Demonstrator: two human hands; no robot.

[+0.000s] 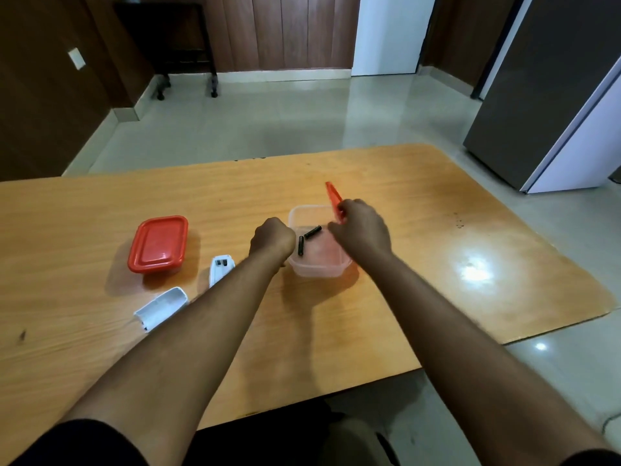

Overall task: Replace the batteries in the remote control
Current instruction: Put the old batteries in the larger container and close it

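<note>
A clear plastic container (322, 267) stands open mid-table with two black batteries (312, 232) lying inside it. My right hand (361, 228) holds its red lid (333, 196) tilted up over the container's far right corner. My left hand (273, 239) is closed against the container's left wall. The white remote control (220, 269) lies left of my left forearm, its battery compartment open and facing up. Its white battery cover (161, 308) lies nearer, to the left.
A second container with a red lid (158, 243) sits shut at the left. The wooden table (437, 250) ends at the right and near edges over a tiled floor. A grey refrigerator (551, 95) stands far right.
</note>
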